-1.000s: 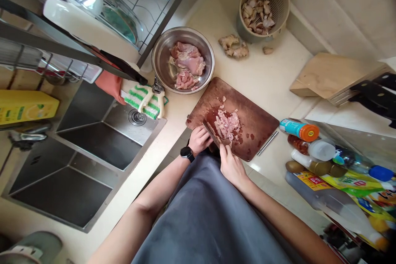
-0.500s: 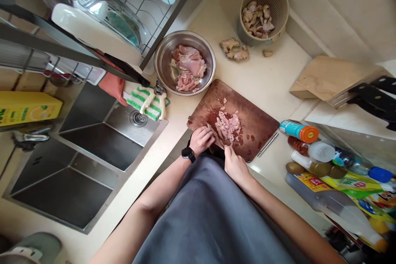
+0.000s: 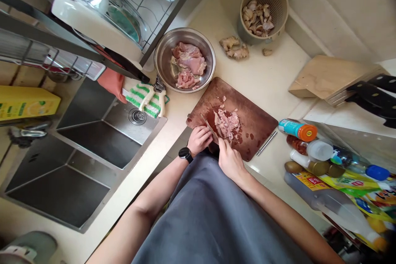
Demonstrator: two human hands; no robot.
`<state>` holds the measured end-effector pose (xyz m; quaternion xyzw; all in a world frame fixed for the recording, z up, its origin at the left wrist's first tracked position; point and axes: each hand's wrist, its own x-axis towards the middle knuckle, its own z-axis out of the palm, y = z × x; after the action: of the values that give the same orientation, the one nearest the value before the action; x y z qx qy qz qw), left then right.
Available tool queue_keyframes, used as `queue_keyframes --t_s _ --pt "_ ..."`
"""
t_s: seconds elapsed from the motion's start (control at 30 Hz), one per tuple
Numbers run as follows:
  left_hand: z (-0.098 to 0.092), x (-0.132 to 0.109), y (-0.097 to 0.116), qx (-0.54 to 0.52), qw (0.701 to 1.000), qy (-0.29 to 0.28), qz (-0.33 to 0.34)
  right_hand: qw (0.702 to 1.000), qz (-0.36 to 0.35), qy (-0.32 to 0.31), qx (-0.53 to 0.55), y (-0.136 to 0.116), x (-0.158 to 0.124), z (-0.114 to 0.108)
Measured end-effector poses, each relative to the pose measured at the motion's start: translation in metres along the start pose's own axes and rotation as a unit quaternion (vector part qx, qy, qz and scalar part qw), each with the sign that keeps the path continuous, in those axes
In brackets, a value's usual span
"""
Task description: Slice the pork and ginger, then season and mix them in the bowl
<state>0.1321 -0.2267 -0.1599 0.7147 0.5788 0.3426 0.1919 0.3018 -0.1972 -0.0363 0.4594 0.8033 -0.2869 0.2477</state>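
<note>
A brown cutting board (image 3: 247,109) lies on the counter before me, with a heap of chopped raw meat (image 3: 227,123) near its middle. My right hand (image 3: 231,159) is closed round the handle of a knife (image 3: 210,129), whose blade points away and to the left beside the heap. My left hand (image 3: 199,139), with a black watch at the wrist, rests at the board's near left edge. Its fingers are bent close against the knife's left side, and whatever lies under them is hidden.
Behind the board stands a steel bowl (image 3: 158,55) of raw meat. Ginger (image 3: 234,47) and a basket (image 3: 280,4) of garlic-like cloves lie farther back. A knife block (image 3: 328,76) and several bottles (image 3: 305,132) are at right, a double sink (image 3: 102,154) and dish rack (image 3: 173,18) at left.
My right hand and the knife have shifted slightly left and away, and more of the blade shows past my left fingers. My left hand has moved slightly left.
</note>
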Motion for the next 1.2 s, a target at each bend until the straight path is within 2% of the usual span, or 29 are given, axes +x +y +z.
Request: queue_keyframes --t_s 0.1,0.2,0.37,0.47,0.53,0.67,0.73,0.8,0.97,1.07,1.2 --pt "0.002 0.0 -0.002 -0.001 1.0 -0.002 -0.001 0.999 -0.002 -0.035 -0.032 -0.001 -0.011 0.009" --pt "0.004 0.0 -0.003 -0.002 1.0 -0.004 -0.011 0.998 0.005 -0.054 -0.037 -0.001 -0.009 0.011" --pt "0.005 -0.002 -0.003 0.012 0.999 0.034 0.002 0.999 -0.003 -0.038 -0.018 -0.02 0.035 -0.018" --pt "0.005 -0.002 -0.004 0.008 0.999 0.033 0.008 1.0 -0.013 -0.011 -0.004 -0.027 0.054 -0.032" --pt "0.005 -0.002 -0.004 0.005 1.0 0.021 0.0 1.0 -0.012 -0.016 0.003 -0.022 0.046 -0.029" --pt "0.006 -0.002 -0.002 -0.005 1.0 0.008 -0.007 0.998 0.015 -0.052 0.011 0.004 0.007 0.0" --pt "0.005 -0.002 0.0 -0.007 1.0 0.005 -0.005 0.999 0.019 -0.04 0.028 0.014 -0.001 0.01" --pt "0.003 -0.003 0.002 -0.009 1.0 0.007 -0.008 0.998 0.017 -0.009 0.066 0.019 0.005 0.011" --pt "0.001 -0.008 0.003 -0.006 1.0 0.005 -0.017 0.991 0.033 0.075 0.109 0.013 0.028 -0.004" --pt "0.001 -0.01 0.001 -0.005 1.0 -0.004 -0.013 0.996 0.004 0.056 0.07 0.008 0.017 -0.004" --pt "0.0 -0.007 0.001 0.002 1.0 -0.001 0.005 1.0 -0.015 0.003 0.001 0.003 -0.004 0.009"
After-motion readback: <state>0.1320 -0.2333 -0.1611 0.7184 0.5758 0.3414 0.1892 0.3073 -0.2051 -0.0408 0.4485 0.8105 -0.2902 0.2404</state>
